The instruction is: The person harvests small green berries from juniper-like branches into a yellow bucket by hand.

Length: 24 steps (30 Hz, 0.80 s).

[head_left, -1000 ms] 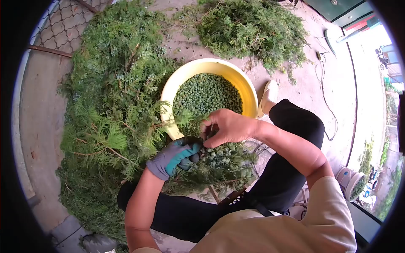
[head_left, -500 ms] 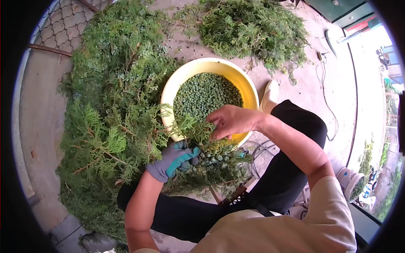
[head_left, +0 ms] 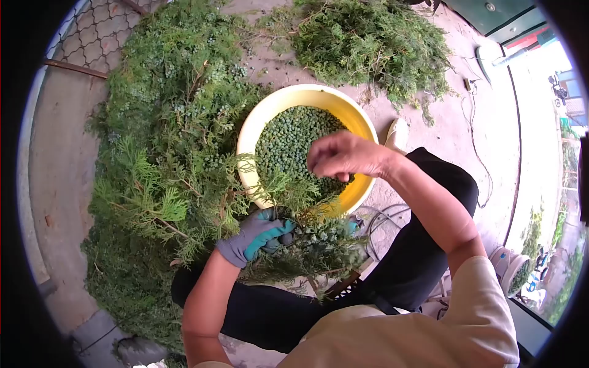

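My left hand (head_left: 261, 235), in a grey and teal glove, is closed around a leafy evergreen branch (head_left: 288, 191) at the near rim of a yellow tub (head_left: 248, 132). The branch's green sprays reach over the rim. Small round green cones (head_left: 288, 136) fill the bottom of the tub. Above them hovers my bare right hand (head_left: 346, 156), its fingers curled inward and slightly blurred; what they hold, if anything, is hidden. More sprigs bearing bluish cones (head_left: 325, 236) hang below the tub, beside my gloved hand.
A large heap of evergreen branches (head_left: 153, 141) covers the ground on the left. Another pile (head_left: 374, 46) lies beyond the tub. At the right are a cable (head_left: 475, 135), a hose (head_left: 383, 214) and a white bucket (head_left: 512, 270). My knees flank the work.
My right hand has lifted off the branch and moved up and slightly right, over the cones in the tub. My left hand keeps its grip with little movement.
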Each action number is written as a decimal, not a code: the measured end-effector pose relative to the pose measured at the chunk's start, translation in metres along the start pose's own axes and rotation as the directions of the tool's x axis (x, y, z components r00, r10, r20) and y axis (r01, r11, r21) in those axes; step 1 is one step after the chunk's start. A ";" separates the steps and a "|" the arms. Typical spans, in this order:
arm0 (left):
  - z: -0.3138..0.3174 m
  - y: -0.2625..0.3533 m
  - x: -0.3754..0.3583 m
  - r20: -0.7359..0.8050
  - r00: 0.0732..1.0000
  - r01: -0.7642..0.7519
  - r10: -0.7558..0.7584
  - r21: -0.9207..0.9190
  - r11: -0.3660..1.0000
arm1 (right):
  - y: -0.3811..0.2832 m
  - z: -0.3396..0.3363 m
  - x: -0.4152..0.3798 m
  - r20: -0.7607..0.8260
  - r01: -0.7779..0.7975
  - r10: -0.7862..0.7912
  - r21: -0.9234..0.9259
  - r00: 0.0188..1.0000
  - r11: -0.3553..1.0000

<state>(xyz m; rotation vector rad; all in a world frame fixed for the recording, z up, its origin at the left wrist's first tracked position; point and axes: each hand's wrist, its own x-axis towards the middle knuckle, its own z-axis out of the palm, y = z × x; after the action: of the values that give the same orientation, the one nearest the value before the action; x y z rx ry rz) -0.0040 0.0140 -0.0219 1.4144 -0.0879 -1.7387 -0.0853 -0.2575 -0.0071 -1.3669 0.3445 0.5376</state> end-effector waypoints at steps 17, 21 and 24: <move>0.013 0.002 0.005 0.007 0.990 0.139 -0.139 0.012 0.990 | 0.015 0.011 0.008 0.076 0.081 -0.074 -0.098 0.994 0.992; 0.013 0.003 0.007 -0.016 0.991 0.136 -0.136 0.042 0.990 | 0.008 0.010 -0.001 0.202 0.025 0.020 -0.216 0.979 0.976; 0.011 -0.003 0.010 -0.091 0.990 0.110 -0.110 -0.004 0.994 | 0.017 0.005 -0.002 0.256 0.193 -0.103 -0.358 0.961 0.914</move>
<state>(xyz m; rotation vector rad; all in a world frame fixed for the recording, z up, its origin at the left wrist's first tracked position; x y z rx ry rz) -0.0148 0.0045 -0.0275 1.5221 0.0394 -1.7604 -0.0965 -0.2513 -0.0198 -1.6683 -0.0628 0.6517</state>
